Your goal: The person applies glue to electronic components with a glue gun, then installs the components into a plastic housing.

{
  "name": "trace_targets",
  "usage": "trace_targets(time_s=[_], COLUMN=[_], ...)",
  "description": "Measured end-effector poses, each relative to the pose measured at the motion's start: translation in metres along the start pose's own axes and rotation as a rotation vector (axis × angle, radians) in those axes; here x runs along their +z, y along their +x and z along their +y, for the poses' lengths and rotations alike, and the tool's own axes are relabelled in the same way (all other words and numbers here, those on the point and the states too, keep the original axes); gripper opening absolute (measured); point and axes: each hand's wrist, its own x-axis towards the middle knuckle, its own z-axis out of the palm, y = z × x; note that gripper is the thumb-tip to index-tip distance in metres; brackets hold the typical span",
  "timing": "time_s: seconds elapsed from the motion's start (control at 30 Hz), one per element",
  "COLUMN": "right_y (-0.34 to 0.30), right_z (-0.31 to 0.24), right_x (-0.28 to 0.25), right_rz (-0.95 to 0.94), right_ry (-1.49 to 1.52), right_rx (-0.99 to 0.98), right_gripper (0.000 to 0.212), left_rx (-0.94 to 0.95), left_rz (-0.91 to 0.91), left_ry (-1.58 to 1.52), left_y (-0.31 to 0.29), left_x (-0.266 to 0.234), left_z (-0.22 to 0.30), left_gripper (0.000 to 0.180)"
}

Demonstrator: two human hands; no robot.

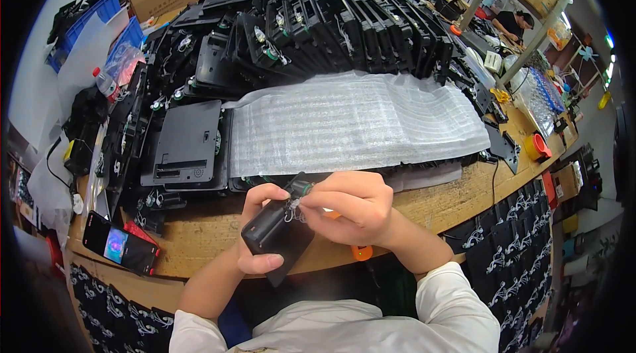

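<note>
Clearly, the black casing (275, 228) sits tilted between both hands (358, 204).

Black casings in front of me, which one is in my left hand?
The small casing gripped in your left hand, your right hand at the white wires by its upper end; none of the other casings is in your grip.
</note>
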Motion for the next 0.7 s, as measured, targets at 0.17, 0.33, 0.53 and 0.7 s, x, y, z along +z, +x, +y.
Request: trace_targets(time_s=[0.17,0.33,0.53,0.7], right_y=[-0.001,-0.004,-0.003,-0.009], right_z=[-0.002,-0.003,-0.003,0.002], right_x=[-0.002,0.001,-0.001,0.003], right_rz=[0.005,0.026,0.022,0.046], right_ry=[-0.039,-0.096,-0.179,-0.187], right_rx=[-0.068,-0.096,-0.136,-0.167], right_gripper=[0.021,0.022,0.021,0.021], left_rx=[-0.002,0.017,0.056,0.139], left_rz=[0.033,-0.022,-0.057,-0.13], left_ry=[0.065,0.044,0.044,0.074], left_y=[-0.01,-0.008,0.004,0.012], left_x=[-0.004,-0.005,-0.001,-0.004], left_z=[-0.009,-0.011,-0.006,-0.007], left_gripper=[0.092,0.092,0.088,0.088])
